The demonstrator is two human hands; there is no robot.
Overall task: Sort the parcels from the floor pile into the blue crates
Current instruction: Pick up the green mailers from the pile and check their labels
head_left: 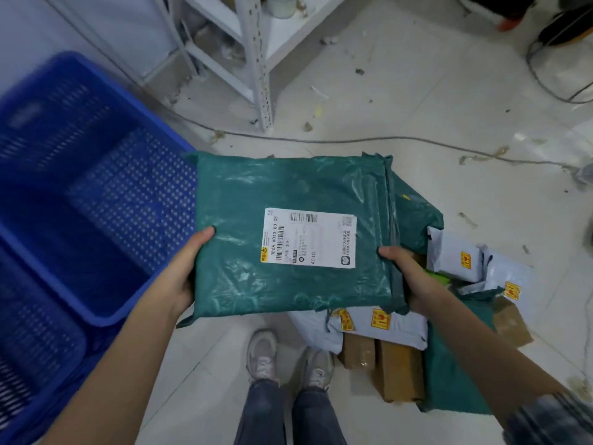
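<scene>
Green parcel [288,232] held flat at centre, label up for reading; left hand [183,271] and right hand [404,271] grip opposite edges. Blue crate [80,187] at 9 o'clock, floor pile [401,329] at 4 o'clock.

Green parcel [288,236] held between hands: glossy, wrinkled plastic film, matt paper label [309,238]. Crate [96,194] beside left hand [183,277]: perforated blue plastic. Boxes [398,367] below right hand [404,274]: matt brown cardboard.

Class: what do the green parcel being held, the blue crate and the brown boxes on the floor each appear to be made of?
Green parcel: thin glossy plastic film, judging by its wrinkles and sheen.
Blue crate: apparently rigid moulded plastic, with perforated walls.
Brown boxes: likely matte cardboard, with taped seams.
</scene>
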